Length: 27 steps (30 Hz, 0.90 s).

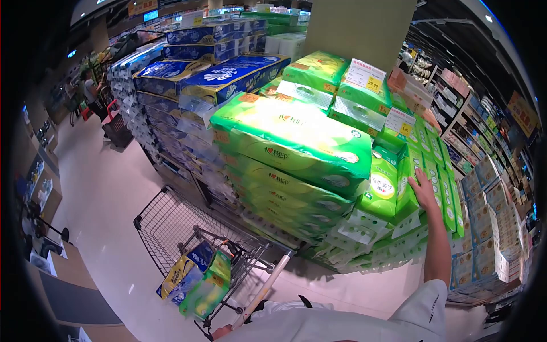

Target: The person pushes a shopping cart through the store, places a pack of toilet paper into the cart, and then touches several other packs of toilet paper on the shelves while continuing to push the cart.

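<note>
My right hand [424, 190] reaches up with its fingers spread and lies flat against an upright green tissue pack [408, 185] in a tall stack of green packs [290, 137]. It grips nothing. My left hand [221, 330] shows only at the bottom edge, closed on the lower end of the shopping cart's pale handle [266, 290]. The wire cart [171, 219] stands in front of me and holds a blue and yellow pack [183, 272] and a green pack [208, 288].
Blue tissue packs [228, 74] are stacked to the left of the green ones. Price cards [364, 74] stand on top. Shelves [484, 188] line the right side. Far left, a person [90, 91] stands by a red cart [117, 125]. A counter [74, 285] sits lower left.
</note>
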Each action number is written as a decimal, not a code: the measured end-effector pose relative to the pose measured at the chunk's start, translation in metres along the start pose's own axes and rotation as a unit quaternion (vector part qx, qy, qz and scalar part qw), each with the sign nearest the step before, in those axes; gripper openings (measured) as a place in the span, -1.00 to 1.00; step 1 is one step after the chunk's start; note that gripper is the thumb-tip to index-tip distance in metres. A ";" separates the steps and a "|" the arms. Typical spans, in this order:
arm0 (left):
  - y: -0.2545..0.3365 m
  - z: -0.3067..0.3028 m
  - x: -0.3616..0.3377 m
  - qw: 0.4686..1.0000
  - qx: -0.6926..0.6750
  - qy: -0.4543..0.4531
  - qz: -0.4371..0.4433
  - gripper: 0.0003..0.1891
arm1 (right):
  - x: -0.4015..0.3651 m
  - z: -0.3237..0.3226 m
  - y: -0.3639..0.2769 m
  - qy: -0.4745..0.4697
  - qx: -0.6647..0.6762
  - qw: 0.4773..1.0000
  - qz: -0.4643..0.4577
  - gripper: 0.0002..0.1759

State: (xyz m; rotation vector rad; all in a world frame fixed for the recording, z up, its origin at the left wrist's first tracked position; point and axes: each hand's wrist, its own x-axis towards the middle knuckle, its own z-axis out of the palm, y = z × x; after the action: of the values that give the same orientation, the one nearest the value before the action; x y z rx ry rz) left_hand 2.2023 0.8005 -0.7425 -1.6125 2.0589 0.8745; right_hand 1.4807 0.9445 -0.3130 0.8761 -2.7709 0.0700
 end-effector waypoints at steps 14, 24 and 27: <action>-0.025 -0.026 0.028 0.996 -0.004 0.044 0.071 -0.67 | 0.002 -0.001 -0.002 0.005 0.037 0.999 0.009 -0.11; -0.018 -0.056 0.072 0.992 0.005 0.080 0.096 -0.61 | 0.013 0.001 -0.027 0.032 0.054 0.994 0.087 -0.08; -0.013 -0.064 0.088 0.992 -0.005 0.077 0.096 -0.60 | 0.028 0.029 0.014 0.138 0.084 0.987 0.016 -0.07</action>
State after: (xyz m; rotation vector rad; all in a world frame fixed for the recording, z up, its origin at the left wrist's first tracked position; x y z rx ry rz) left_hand 2.1964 0.6914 -0.7546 -1.5487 2.3531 0.8465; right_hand 1.4442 0.9372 -0.3342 0.7934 -2.5454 0.4038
